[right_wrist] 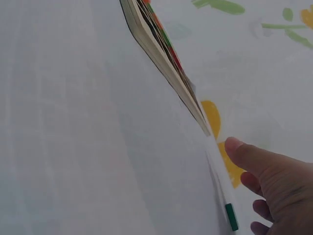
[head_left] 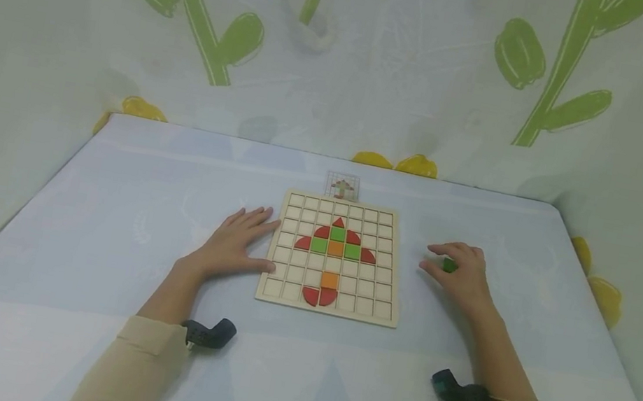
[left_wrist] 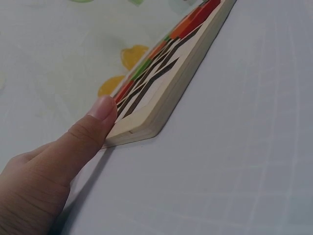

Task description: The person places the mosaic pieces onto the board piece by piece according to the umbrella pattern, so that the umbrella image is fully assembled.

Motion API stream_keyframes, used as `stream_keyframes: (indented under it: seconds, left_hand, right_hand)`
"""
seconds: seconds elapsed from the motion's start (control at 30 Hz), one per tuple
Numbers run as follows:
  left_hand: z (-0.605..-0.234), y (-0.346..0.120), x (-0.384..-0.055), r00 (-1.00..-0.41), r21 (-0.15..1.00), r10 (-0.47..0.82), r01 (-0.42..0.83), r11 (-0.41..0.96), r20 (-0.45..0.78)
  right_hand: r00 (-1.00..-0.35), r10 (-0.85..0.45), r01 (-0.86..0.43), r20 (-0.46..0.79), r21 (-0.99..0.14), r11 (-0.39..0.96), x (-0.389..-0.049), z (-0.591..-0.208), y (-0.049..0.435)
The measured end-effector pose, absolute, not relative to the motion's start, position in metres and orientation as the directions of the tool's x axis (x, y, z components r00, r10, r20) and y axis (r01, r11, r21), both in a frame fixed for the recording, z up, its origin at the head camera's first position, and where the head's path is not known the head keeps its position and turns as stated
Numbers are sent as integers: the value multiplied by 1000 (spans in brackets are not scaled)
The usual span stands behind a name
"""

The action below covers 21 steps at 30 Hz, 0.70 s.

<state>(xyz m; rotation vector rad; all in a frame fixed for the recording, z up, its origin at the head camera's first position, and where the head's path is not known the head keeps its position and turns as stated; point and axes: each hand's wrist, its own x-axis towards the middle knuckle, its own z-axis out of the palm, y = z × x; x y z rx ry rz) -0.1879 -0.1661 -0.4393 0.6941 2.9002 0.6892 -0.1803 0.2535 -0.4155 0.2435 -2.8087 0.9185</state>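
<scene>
A square wooden grid board [head_left: 287, 290] lies on the table, bearing red, green and orange pieces. Among them are a red triangle [head_left: 339, 223], an orange square [head_left: 330, 280] and red quarter-rounds [head_left: 328, 297] at the near edge. My left hand [head_left: 234, 243] rests at the board's left side with spread fingers; its thumb [left_wrist: 93, 117] touches the board's near-left rim. To the right of the board, my right hand [head_left: 464, 278] hovers with thumb and fingers parted around a green block [head_left: 449, 265]. In the right wrist view the green block [right_wrist: 232, 217] sits on the table, apart from the fingertips.
A small pattern card [head_left: 342, 186] lies against the board's far edge, printed with a similar coloured figure. The pale table [head_left: 100, 227] meets a leaf-printed cloth wall at the back and sides. Dark wrist bands [head_left: 210, 333] sit on both arms.
</scene>
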Motion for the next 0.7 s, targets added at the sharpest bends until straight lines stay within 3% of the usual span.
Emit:
stream_keyframes:
  seconds: [0.27,0.7]
  left_hand:
    - [-440,-166,-189,-892,452,451,413,790,27]
    - [-444,-167,-191,-889,441,456,425,790,41]
  right_hand:
    - [-960,-95,-224,265,-516,827,-177,-420,278]
    - [-988,-9,-95,156,-556,826,-171,-421,291]
